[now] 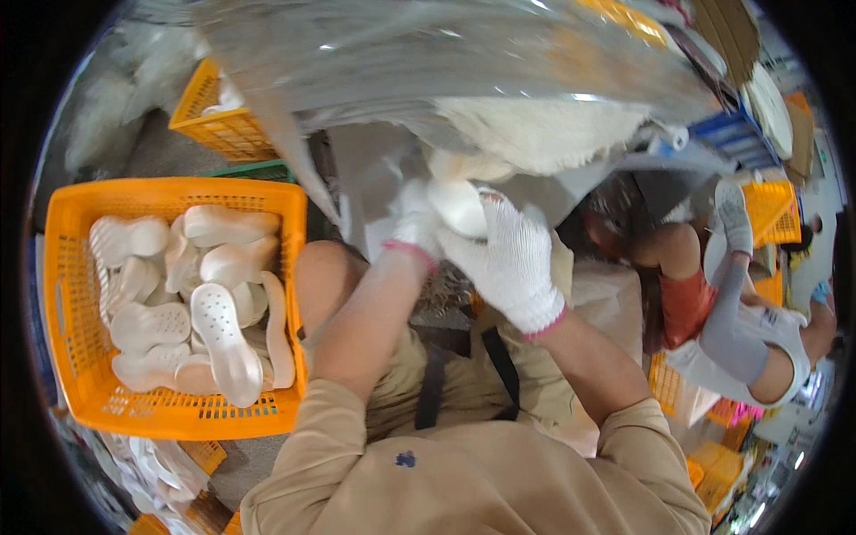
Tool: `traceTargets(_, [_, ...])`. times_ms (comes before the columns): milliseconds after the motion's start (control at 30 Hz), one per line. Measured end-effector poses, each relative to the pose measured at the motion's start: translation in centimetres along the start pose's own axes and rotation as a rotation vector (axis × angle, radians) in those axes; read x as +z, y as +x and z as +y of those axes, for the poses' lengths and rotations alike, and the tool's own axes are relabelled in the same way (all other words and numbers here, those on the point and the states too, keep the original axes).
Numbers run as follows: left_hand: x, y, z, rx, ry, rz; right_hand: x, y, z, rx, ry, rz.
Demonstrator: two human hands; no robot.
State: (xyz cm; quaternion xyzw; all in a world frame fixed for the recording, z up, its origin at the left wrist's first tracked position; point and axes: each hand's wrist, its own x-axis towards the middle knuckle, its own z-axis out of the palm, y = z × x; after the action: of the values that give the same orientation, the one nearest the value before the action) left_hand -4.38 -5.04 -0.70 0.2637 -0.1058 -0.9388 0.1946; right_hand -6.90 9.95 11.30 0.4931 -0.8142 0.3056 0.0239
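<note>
White knitted gloves with pink cuffs cover both my hands. My right hand (517, 259) closes round a smooth white piece (459, 210), rounded at the end and shaped like an insole. Right beside that piece is my left hand (414, 223), smeared by motion, so its fingers do not show clearly. Just beyond lies a cream-coloured piece (473, 166) at the edge of a fluffy white pad (544, 134). To my left, an orange crate (169, 426) holds several white insoles (227, 343), some with small holes, piled loosely.
Clear plastic sheeting (428, 62) hangs over the work area in front. A second, yellow crate (250, 134) stands at the far left. On the right sits another person (744, 339) with grey sleeves, close to stacked yellow crates (771, 214) and a blue crate (736, 138).
</note>
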Motion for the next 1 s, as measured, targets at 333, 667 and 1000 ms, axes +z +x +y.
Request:
traceTargets(333, [-0.4, -1.7, -3.0, 0.407, -0.150, -0.190, 1.7, 1.5, -1.3, 0.215, 0.100, 0.145])
traceTargets(667, [0.3, -2.6, -2.6, 0.328, 0.090, -0.071, -3.0, 2.6, -1.2, 0.359, 0.359, -0.448])
traceTargets(1000, [3.5, 0.5, -0.4, 0.244, 0.182, 0.280, -2.3, 2.2, -1.9, 0.067, -0.085, -0.173])
